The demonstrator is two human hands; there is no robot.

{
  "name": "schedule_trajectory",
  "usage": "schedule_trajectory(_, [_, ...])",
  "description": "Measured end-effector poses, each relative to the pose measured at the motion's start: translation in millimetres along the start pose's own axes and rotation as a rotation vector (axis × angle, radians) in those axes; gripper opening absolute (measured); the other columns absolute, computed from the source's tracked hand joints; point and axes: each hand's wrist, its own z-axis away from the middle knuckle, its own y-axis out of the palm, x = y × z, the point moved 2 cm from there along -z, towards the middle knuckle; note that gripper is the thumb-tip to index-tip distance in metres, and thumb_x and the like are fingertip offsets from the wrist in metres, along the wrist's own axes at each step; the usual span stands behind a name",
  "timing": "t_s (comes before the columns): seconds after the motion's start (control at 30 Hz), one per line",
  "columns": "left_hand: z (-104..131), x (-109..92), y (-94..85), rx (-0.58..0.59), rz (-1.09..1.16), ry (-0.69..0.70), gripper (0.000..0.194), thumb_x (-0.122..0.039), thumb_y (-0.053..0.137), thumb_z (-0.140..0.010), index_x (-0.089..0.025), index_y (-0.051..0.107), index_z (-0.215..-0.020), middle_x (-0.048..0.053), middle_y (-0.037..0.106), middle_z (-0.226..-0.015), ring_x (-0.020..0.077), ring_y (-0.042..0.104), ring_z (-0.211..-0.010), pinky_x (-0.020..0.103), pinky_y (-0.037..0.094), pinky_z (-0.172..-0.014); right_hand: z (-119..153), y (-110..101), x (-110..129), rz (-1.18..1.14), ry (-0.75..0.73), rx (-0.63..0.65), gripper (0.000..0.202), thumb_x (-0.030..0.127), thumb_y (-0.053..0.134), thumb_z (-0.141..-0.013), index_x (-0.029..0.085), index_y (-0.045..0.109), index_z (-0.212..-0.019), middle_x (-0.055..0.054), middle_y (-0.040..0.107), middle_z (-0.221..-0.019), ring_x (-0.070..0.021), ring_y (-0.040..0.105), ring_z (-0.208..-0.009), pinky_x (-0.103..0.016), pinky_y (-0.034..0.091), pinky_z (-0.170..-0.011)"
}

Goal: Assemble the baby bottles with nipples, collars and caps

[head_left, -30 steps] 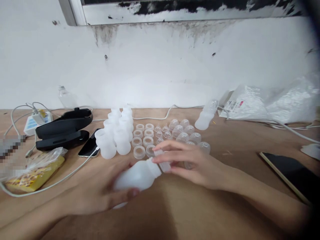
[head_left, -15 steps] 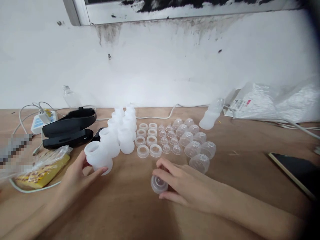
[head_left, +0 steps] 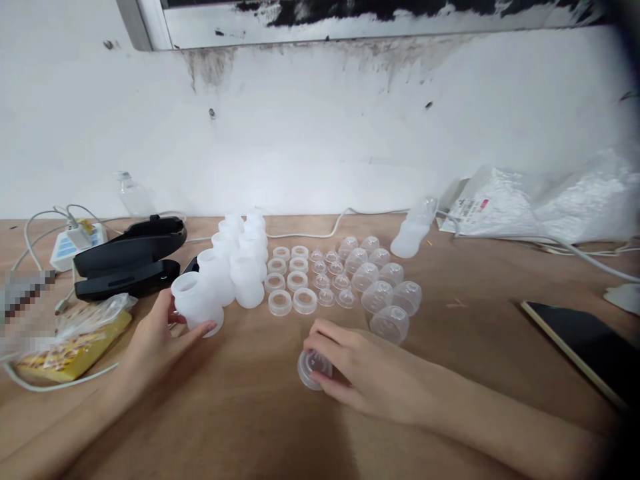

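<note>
My left hand (head_left: 157, 343) is closed around a frosted white baby bottle (head_left: 196, 305), open at the neck, at the near end of the bottle rows. Front and centre, my right hand (head_left: 363, 367) grips a clear collar ring (head_left: 306, 375) by its side, with a teat seated inside it, low at the tabletop. Several white bottles (head_left: 249, 283) stand in two rows beyond my left hand. To their right lie rows of collar rings (head_left: 279, 303), then clear teats (head_left: 345, 298), then domed clear caps (head_left: 389, 325) just beyond my right hand.
An assembled bottle (head_left: 414, 230) stands at the back. A plastic bag (head_left: 505, 203) and a dark phone-like slab (head_left: 580, 343) lie to the right. At left are a black case (head_left: 130, 257), a yellow packet (head_left: 75, 343), a power strip (head_left: 75, 243) and cables.
The left hand's bottle sits slightly higher and more upright. My right thumb has moved up onto the ring's near side. The whole view has shifted a little.
</note>
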Motion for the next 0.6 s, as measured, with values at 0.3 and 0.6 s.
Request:
schedule_trajectory(0.3, [35.3, -68.7, -10.8, -0.215, -0.138, 0.722, 0.041, -0.029, 0.06, -0.076, -0.023, 0.038, -0.11, 0.007, 0.047, -0.111, 0.0249, 0.049, -0.104, 0.04, 0.044, -0.086, -5.6, 4.4, 1.6, 0.111, -0.004, -0.021, 0.012, 0.016, 0.046, -0.08, 0.01, 0.057, -0.081, -0.006, 0.056, -0.081, -0.013, 0.055, -0.062, -0.025, 0.043, -0.056])
schedule_trajectory(0.6, [34.8, -112.5, 59.5, 0.586, 0.116, 0.552, 0.027, -0.026, 0.059, -0.075, -0.021, 0.047, -0.099, 0.001, 0.06, -0.095, 0.0182, 0.058, -0.085, 0.03, 0.048, -0.073, -6.0, 9.4, -12.2, -0.168, 0.183, -0.194, 0.011, 0.014, 0.045, -0.078, 0.015, 0.055, -0.075, -0.002, 0.06, -0.073, -0.0125, 0.056, -0.064, -0.025, 0.042, -0.058])
